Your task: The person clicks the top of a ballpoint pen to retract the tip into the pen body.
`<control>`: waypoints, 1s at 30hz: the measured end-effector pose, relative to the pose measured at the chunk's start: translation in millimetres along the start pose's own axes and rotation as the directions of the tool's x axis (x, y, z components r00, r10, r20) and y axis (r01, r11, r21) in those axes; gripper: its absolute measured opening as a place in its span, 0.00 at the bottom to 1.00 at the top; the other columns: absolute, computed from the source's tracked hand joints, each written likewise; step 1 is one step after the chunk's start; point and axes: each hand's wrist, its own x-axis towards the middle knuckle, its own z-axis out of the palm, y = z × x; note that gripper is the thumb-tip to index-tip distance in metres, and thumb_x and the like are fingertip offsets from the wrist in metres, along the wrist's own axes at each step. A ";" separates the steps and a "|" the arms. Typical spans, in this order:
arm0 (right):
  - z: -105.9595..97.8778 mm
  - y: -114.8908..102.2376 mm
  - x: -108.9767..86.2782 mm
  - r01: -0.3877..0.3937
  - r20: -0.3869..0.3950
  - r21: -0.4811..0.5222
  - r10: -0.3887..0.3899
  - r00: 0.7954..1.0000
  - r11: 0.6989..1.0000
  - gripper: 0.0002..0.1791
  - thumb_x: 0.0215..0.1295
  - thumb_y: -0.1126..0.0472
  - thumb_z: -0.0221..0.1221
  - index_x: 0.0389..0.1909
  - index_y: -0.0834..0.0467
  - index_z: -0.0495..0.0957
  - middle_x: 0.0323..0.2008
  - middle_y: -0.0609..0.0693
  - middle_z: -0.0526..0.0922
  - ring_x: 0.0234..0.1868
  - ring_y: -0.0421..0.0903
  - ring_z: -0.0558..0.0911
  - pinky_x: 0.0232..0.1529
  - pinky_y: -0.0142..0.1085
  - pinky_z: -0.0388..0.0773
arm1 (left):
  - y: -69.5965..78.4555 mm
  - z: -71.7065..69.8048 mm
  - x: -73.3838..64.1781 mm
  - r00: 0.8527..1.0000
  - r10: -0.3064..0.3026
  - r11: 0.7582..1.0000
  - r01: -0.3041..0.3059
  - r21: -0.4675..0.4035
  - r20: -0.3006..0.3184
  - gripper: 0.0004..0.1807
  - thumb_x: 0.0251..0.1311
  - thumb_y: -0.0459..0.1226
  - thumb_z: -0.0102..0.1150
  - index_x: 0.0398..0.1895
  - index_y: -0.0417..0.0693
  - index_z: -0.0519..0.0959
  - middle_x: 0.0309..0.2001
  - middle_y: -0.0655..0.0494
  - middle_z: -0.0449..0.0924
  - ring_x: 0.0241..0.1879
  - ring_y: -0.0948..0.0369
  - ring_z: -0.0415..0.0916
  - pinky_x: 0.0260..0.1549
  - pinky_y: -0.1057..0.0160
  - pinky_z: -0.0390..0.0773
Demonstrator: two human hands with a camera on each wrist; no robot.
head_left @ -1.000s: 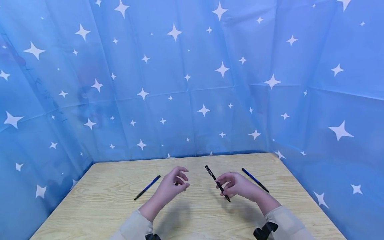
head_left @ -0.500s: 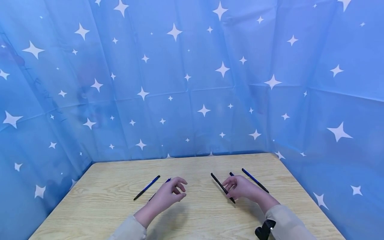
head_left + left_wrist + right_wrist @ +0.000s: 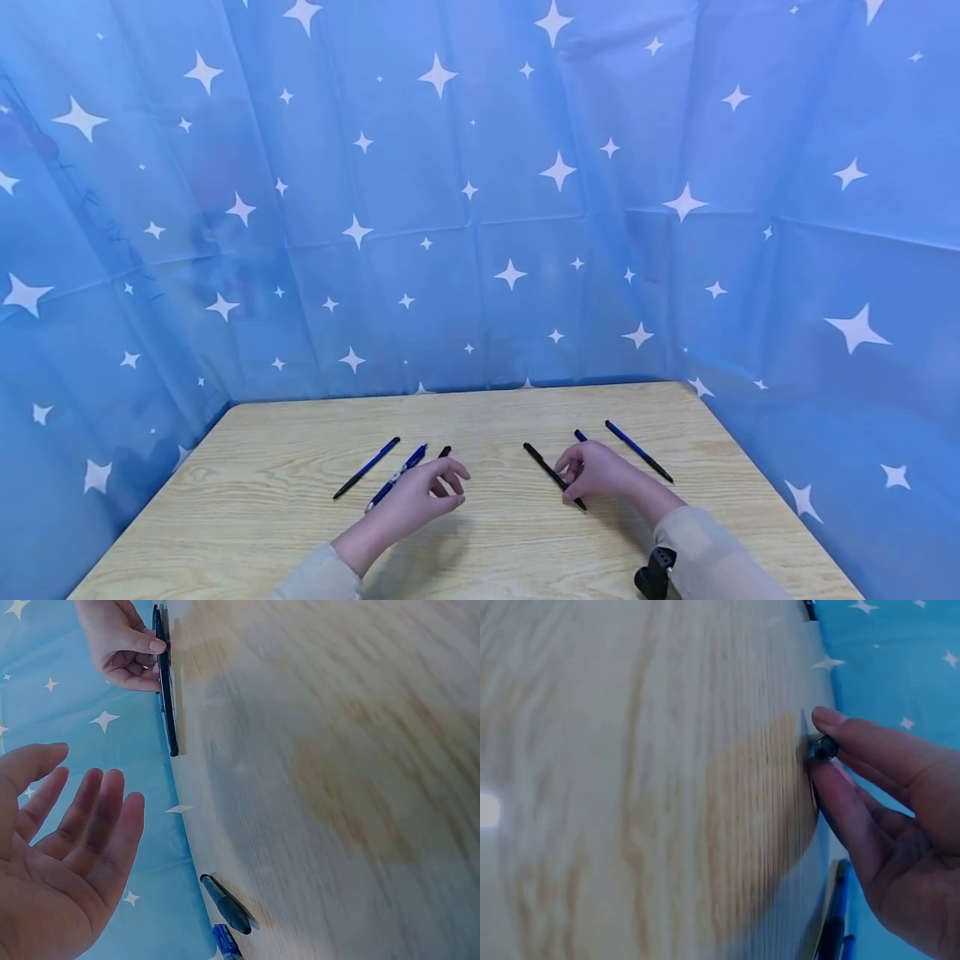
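Indeed, from where I stand, the right hand (image 3: 597, 473) has a narrow grip: its thumb and fingers pinch a black pen (image 3: 546, 466), on the table (image 3: 510, 537) or slightly above it, I cannot tell which. The black pen is slanted, its far end pointing to the left of the grip and towards the blue curtain (image 3: 465, 287) with white stars. Just beyond the grip, the end of 1 half-hidden pen (image 3: 580, 435) shows behind the right hand; further to the right lies 1 blue-and-black pen (image 3: 639, 451). To the left of the grip, well apart from it, the left hand (image 3: 420, 495) is wide, the thumb standing away from softly bent fingers. Near it I count 3: 1 dark-ended pen (image 3: 446, 452), partly covered by this hand, 1 blue pen (image 3: 396, 478) with white marking, and, farthest from the grip, 1 slim pen (image 3: 367, 468).
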 end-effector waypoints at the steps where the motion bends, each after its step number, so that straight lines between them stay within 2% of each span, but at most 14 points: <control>1: 0.7 -1.3 -0.2 -0.002 0.000 -0.006 0.002 1.000 1.000 0.20 0.44 0.72 0.74 0.41 0.62 0.82 0.25 0.49 0.77 0.26 0.44 0.77 0.25 0.36 0.80 | -0.1 -0.2 -0.3 1.000 0.003 1.000 -0.003 -0.001 0.003 0.11 0.63 0.34 0.63 0.48 0.52 0.79 0.36 0.62 0.79 0.33 0.61 0.77 0.29 0.62 0.77; 6: 2.9 -6.4 -0.9 -0.017 0.006 -0.029 0.017 1.000 0.999 0.20 0.43 0.72 0.75 0.41 0.63 0.81 0.24 0.50 0.76 0.24 0.43 0.76 0.23 0.36 0.79 | -1.0 -1.4 -0.4 1.000 0.015 1.000 -0.015 0.006 0.016 0.11 0.64 0.34 0.62 0.49 0.47 0.79 0.36 0.62 0.79 0.33 0.62 0.77 0.31 0.63 0.78; 12: -1.6 -8.9 -3.3 -0.033 0.005 -0.043 0.033 0.999 0.999 0.23 0.45 0.70 0.75 0.44 0.64 0.80 0.26 0.51 0.76 0.25 0.45 0.77 0.25 0.36 0.80 | -1.7 -2.6 2.6 0.999 0.039 0.999 -0.039 0.020 0.020 0.11 0.65 0.34 0.61 0.49 0.45 0.79 0.36 0.62 0.79 0.34 0.62 0.77 0.32 0.64 0.77; 16: -12.2 -6.1 -7.7 -0.001 0.028 -0.062 0.003 1.000 0.998 0.25 0.47 0.67 0.75 0.49 0.64 0.79 0.31 0.51 0.78 0.30 0.46 0.79 0.28 0.38 0.80 | -0.5 -2.6 3.8 0.999 0.045 0.999 -0.045 0.025 0.027 0.11 0.65 0.33 0.61 0.50 0.44 0.78 0.36 0.61 0.79 0.34 0.62 0.77 0.31 0.63 0.77; 23: -39.4 -1.2 -20.3 0.122 0.091 -0.101 -0.113 0.989 0.987 0.27 0.52 0.66 0.72 0.55 0.65 0.77 0.41 0.55 0.80 0.39 0.51 0.80 0.35 0.37 0.79 | 5.6 -0.1 7.6 0.999 -0.013 1.000 0.012 0.019 0.047 0.12 0.66 0.36 0.61 0.51 0.47 0.79 0.37 0.62 0.79 0.35 0.61 0.76 0.31 0.61 0.76; 26: -47.8 1.5 -25.3 0.118 0.083 -0.124 -0.109 0.991 0.985 0.28 0.52 0.66 0.72 0.55 0.64 0.77 0.45 0.57 0.80 0.43 0.55 0.78 0.36 0.39 0.78 | 8.2 2.4 12.0 0.998 -0.012 1.000 0.011 0.017 0.057 0.11 0.66 0.37 0.60 0.51 0.50 0.79 0.37 0.62 0.78 0.35 0.61 0.76 0.31 0.60 0.76; 30: -52.3 6.5 -29.3 0.075 0.063 -0.193 -0.064 0.996 0.978 0.29 0.50 0.65 0.74 0.56 0.61 0.78 0.52 0.58 0.77 0.49 0.58 0.75 0.41 0.44 0.77 | 10.8 7.5 19.7 0.997 0.010 1.000 -0.011 0.022 0.072 0.10 0.66 0.38 0.60 0.50 0.52 0.79 0.36 0.62 0.78 0.34 0.62 0.77 0.32 0.62 0.77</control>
